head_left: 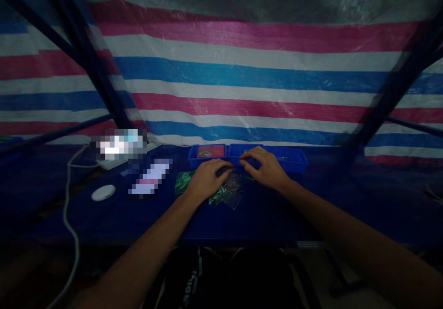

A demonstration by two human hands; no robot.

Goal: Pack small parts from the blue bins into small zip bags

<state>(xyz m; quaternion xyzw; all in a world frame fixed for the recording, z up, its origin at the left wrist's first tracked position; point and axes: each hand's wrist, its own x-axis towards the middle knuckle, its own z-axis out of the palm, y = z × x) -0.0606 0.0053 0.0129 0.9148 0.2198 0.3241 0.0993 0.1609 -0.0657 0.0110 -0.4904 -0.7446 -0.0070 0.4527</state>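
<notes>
My left hand (206, 178) rests knuckles-up on the dark blue table (277, 207), fingers curled over a clear plastic bag (231, 192) of small green parts. My right hand (263, 167) sits just to its right, fingers bent and fingertips pinched toward the left hand near the front wall of a blue tray (294, 160). Whatever the fingertips hold is too small and dark to make out. A second blue tray (207, 154) with reddish contents stands just behind my left hand. A green packet (182, 181) lies beside my left wrist.
A white round object (103, 192) and a white cable (69, 216) lie at the left of the table. A striped tarp (242, 69) hangs behind, with dark poles (86, 55) at both sides. The scene is dim.
</notes>
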